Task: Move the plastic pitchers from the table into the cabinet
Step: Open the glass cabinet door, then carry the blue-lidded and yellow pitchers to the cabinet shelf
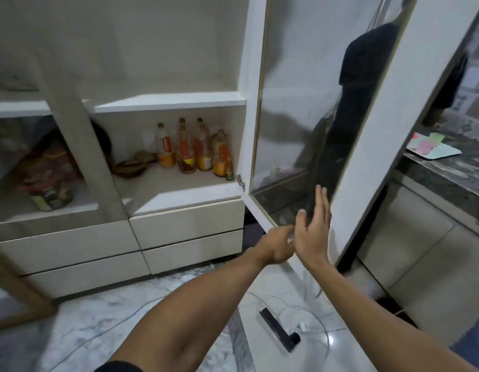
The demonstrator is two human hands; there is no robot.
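A white cabinet (179,102) stands in front of me with its glass door (308,108) swung open toward me. No plastic pitcher is in view. My left hand (277,245) curls its fingers on the bottom edge of the door frame. My right hand (313,229) is flat, fingers stretched out, resting against the lower corner of the door's glass. The open compartment holds several bottles (195,149) with orange and red labels, and a brown bowl-like object (131,165).
Drawers (187,224) sit below the open shelf. The left cabinet section (45,173) holds jars behind glass. A dark stone counter (453,167) with papers lies to the right. A black bar and white cables (281,331) lie on the marble floor.
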